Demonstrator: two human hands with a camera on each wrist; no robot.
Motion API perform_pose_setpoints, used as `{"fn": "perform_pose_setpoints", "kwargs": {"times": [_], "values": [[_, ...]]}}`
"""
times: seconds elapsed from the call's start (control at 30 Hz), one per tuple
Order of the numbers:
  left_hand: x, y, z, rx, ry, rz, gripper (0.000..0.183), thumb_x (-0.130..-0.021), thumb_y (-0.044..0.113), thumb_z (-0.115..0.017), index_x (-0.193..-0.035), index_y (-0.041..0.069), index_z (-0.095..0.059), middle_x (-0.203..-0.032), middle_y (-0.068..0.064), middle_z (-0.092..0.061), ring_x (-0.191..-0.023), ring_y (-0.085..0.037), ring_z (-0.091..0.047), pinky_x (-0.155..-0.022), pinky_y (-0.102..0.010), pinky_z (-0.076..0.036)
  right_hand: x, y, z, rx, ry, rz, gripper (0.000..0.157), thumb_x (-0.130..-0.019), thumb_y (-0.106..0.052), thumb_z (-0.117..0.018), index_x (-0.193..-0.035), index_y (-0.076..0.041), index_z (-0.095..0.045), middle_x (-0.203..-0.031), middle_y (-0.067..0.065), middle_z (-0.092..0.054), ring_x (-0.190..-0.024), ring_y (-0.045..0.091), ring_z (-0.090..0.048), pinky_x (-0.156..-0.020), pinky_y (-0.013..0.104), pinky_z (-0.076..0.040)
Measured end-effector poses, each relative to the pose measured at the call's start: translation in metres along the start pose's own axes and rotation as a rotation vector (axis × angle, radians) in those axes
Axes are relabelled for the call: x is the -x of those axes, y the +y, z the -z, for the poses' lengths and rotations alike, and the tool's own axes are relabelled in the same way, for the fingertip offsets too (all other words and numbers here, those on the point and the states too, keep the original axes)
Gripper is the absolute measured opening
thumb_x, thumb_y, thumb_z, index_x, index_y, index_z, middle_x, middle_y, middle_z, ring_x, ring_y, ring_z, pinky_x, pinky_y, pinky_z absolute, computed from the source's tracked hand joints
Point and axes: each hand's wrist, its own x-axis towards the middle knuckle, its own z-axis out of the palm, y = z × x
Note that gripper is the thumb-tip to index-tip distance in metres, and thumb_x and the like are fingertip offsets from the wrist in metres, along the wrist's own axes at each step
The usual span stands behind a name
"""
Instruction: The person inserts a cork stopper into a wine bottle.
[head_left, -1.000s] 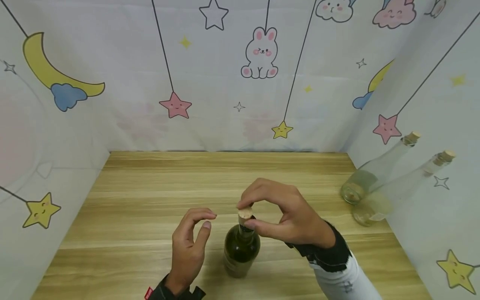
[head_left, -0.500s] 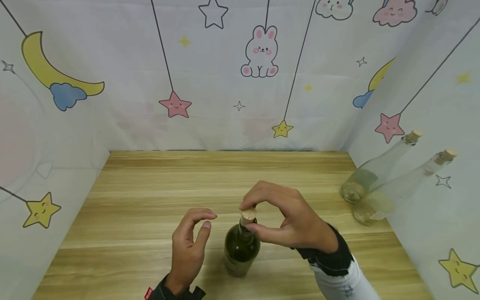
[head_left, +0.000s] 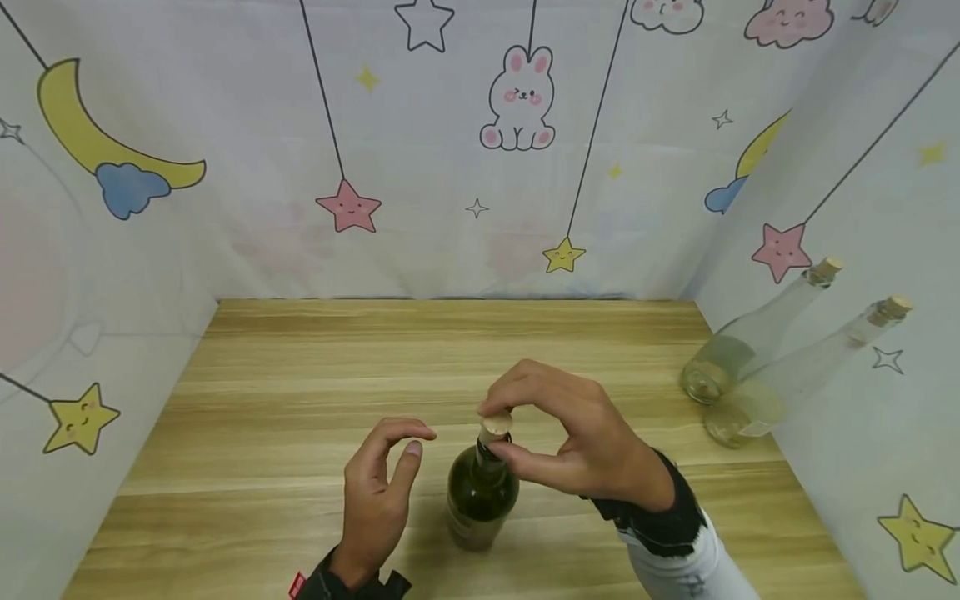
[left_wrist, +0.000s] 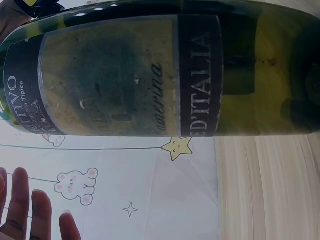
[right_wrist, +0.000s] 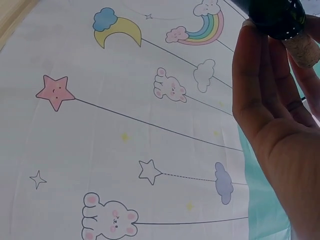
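A dark green wine bottle (head_left: 480, 504) stands upright on the table, low in the middle of the head view. A cork (head_left: 496, 427) sticks up out of its mouth, part way in. My right hand (head_left: 581, 429) reaches over from the right and pinches this cork between fingers and thumb. In the right wrist view the cork (right_wrist: 303, 49) shows beyond the bottle's dark neck (right_wrist: 279, 19), with fingers around it. To the left of the bottle my left hand (head_left: 378, 492) stays apart from it, fingers relaxed and holding nothing. The left wrist view shows the bottle's worn label (left_wrist: 110, 75) up close.
Two clear glass bottles with corks, the rear one (head_left: 757, 333) and the nearer one (head_left: 795, 387), stand at the right by the side curtain. A white printed curtain (head_left: 435, 150) rises behind the wooden table (head_left: 300, 358) and along both sides.
My right hand and the cork have shifted slightly to the right over the bottle mouth since a second ago, then hardly moved. The left hand stays where it was.
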Motion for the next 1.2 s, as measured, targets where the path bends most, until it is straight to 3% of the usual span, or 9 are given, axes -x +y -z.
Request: {"fn": "perform_pose_setpoints", "kwargs": {"times": [0.27,0.5,0.77,1.0,1.1,1.2], "values": [[0.001,0.000,0.000,0.008,-0.004,0.017,0.021,-0.094,-0.021,-0.049,-0.107,-0.011,-0.062,-0.099,-0.018,-0.066,-0.102,-0.021,-0.062,-0.099,-0.018,-0.045,0.001,0.001,-0.002,0.000,-0.003,-0.030,0.021,-0.096,-0.014,-0.063,-0.107,0.005,-0.062,-0.095,0.011,-0.065,-0.082,0.018,-0.059,-0.072,0.029,-0.054],[0.001,-0.001,0.000,0.015,0.002,0.003,0.028,-0.094,-0.022,-0.049,-0.108,-0.004,-0.065,-0.098,-0.017,-0.067,-0.100,-0.019,-0.063,-0.099,-0.018,-0.046,0.005,-0.001,-0.001,-0.020,0.010,-0.028,0.021,-0.096,-0.013,-0.063,-0.106,0.006,-0.062,-0.093,0.011,-0.064,-0.080,0.018,-0.058,-0.072,0.028,-0.053],[0.001,0.000,-0.001,0.027,0.007,0.000,0.021,-0.094,-0.022,-0.049,-0.105,-0.012,-0.063,-0.094,-0.027,-0.065,-0.099,-0.021,-0.063,-0.099,-0.018,-0.046,0.006,-0.001,0.000,-0.028,0.003,-0.025,0.021,-0.096,-0.013,-0.064,-0.105,0.006,-0.063,-0.094,0.013,-0.066,-0.083,0.020,-0.064,-0.075,0.031,-0.056],[0.000,0.002,-0.002,0.032,0.004,-0.014,0.024,-0.093,-0.023,-0.049,-0.105,-0.009,-0.064,-0.094,-0.026,-0.066,-0.099,-0.020,-0.063,-0.100,-0.018,-0.046,0.008,-0.001,-0.001,-0.034,0.006,-0.027,0.020,-0.096,-0.014,-0.064,-0.104,0.005,-0.064,-0.094,0.012,-0.067,-0.085,0.021,-0.065,-0.077,0.032,-0.057],[-0.001,0.004,-0.005,0.043,-0.016,-0.021,0.025,-0.093,-0.023,-0.048,-0.106,-0.009,-0.064,-0.095,-0.024,-0.066,-0.100,-0.022,-0.063,-0.100,-0.018,-0.046,0.009,-0.001,0.000,-0.037,0.000,-0.046,0.021,-0.096,-0.014,-0.064,-0.106,0.005,-0.063,-0.095,0.013,-0.067,-0.085,0.021,-0.065,-0.076,0.033,-0.058],[-0.002,0.006,-0.008,0.043,-0.085,-0.029,0.029,-0.093,-0.023,-0.049,-0.112,-0.006,-0.063,-0.102,-0.020,-0.066,-0.103,-0.025,-0.062,-0.101,-0.019,-0.046,0.013,-0.001,0.000,-0.045,-0.013,-0.109,0.030,-0.096,-0.018,-0.064,-0.112,0.006,-0.060,-0.098,0.013,-0.066,-0.088,0.021,-0.065,-0.079,0.032,-0.059]]}}
